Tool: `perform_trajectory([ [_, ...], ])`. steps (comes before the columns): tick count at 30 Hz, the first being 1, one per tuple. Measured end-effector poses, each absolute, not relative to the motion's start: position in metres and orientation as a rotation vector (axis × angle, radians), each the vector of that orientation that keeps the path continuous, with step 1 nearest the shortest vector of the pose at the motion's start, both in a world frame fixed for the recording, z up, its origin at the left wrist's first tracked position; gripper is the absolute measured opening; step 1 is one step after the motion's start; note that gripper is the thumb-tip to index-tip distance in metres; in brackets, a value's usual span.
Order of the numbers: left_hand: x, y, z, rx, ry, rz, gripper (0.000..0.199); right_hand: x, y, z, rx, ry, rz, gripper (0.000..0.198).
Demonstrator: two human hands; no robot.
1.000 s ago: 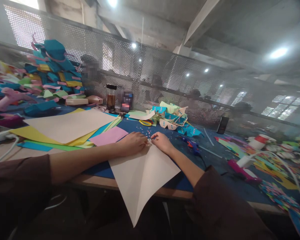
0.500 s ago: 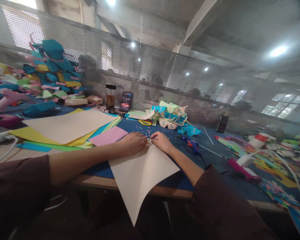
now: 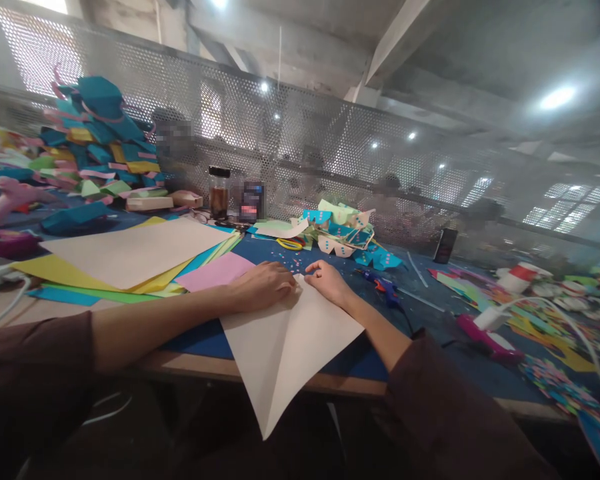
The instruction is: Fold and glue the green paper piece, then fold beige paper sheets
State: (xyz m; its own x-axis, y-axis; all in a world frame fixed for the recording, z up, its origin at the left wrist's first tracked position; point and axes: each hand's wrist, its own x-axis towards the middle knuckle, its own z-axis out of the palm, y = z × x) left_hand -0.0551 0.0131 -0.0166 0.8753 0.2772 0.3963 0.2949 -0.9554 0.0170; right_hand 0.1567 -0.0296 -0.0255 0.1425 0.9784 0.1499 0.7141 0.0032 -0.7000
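Observation:
A large cream-white paper sheet (image 3: 300, 340) with a crease down its middle lies over the table's front edge, its pointed corner hanging below. My left hand (image 3: 263, 287) rests on the far left part of the sheet, its curled fingers pinching the paper near the far corner; the fingertips are partly hidden. Beside that corner, my right hand (image 3: 330, 283) lies on the sheet's right side with bent fingers, index finger and thumb slightly apart. Left of my left hand is a pink paper sheet (image 3: 217, 271).
Stacked coloured papers (image 3: 140, 253) lie at left, below a pile of folded paper pieces (image 3: 100, 147). Behind my hands are yellow-handled scissors (image 3: 290, 244) and dotted paper shapes (image 3: 347, 233). A blue glue gun (image 3: 386, 290) and a magenta object (image 3: 490, 338) with a white cable are at right.
My right hand has moved slightly right, away from my left hand, and its finger and thumb have parted. The sheet's hanging corner has risen a little and its right side is spread wider.

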Motion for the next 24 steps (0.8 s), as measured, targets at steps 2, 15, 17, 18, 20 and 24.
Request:
perform_trajectory([
  [2, -0.0547, 0.0132, -0.0174, -3.015, -0.429, -0.623, 0.026, 0.1553, -0.0299, -0.0244, -1.8, -1.633, 0.493, 0.015],
  [15, -0.0535, 0.0114, -0.0212, -2.978, -0.452, -0.545, 0.027, 0.1533, -0.0293, -0.0249, -1.856, -1.722, 0.439, 0.019],
  [17, -0.0535, 0.0106, -0.0215, -2.961, -0.455, -0.524, 0.027, 0.1525, -0.0293, -0.0239, -1.861, -1.724, 0.441, 0.019],
  [18, -0.0535, 0.0096, -0.021, -2.953, -0.453, -0.509, 0.027, 0.152, -0.0297, -0.0232, -1.865, -1.725, 0.441, 0.019],
  [20, -0.0536, 0.0071, -0.0192, -2.938, -0.452, -0.483, 0.027, 0.1509, -0.0306, -0.0218, -1.873, -1.727, 0.438, 0.02],
  [24, -0.0535, 0.0043, -0.0166, -2.933, -0.48, -0.454, 0.028, 0.1495, -0.0322, -0.0196, -1.887, -1.729, 0.447, 0.02],
])
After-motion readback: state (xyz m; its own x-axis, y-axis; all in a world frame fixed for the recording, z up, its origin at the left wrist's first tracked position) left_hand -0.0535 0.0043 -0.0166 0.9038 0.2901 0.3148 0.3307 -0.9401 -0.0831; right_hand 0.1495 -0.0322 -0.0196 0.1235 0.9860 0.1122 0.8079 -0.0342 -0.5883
